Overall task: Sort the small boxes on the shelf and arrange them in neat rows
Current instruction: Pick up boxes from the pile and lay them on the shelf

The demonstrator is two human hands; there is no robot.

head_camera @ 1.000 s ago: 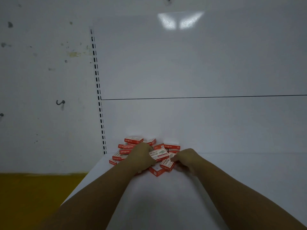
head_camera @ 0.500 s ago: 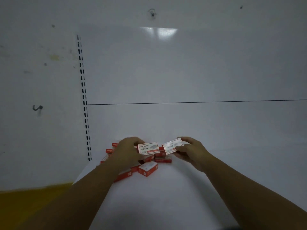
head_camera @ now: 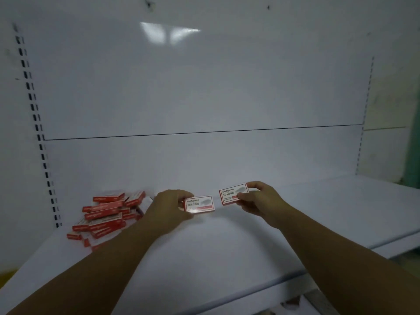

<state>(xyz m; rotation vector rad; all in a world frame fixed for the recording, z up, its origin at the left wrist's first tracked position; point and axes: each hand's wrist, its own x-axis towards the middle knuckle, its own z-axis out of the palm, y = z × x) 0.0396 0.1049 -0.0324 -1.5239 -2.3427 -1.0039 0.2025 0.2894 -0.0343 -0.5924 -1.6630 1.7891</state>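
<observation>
Hands (head_camera: pixel 169 206) gripping "wengu" boxes (head_camera: pixel 199 203)

White back panel (head_camera: pixel 204 87) w/ light glare upper centre; slotted upright (head_camera: pixel 34 114) left; yellow floor (head_camera: pixel 5 275) bottom-left.

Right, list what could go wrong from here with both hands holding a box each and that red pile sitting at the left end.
1. The loose pile of red and white cardboard boxes is tangled and overlapping beside the left forearm; a sweep back could scatter it.
2. The left hand and right hand each pinch a small white-faced box at the edges, so one could slip.
3. The white metal shelf has no guide marks, so rows may drift crooked.
</observation>
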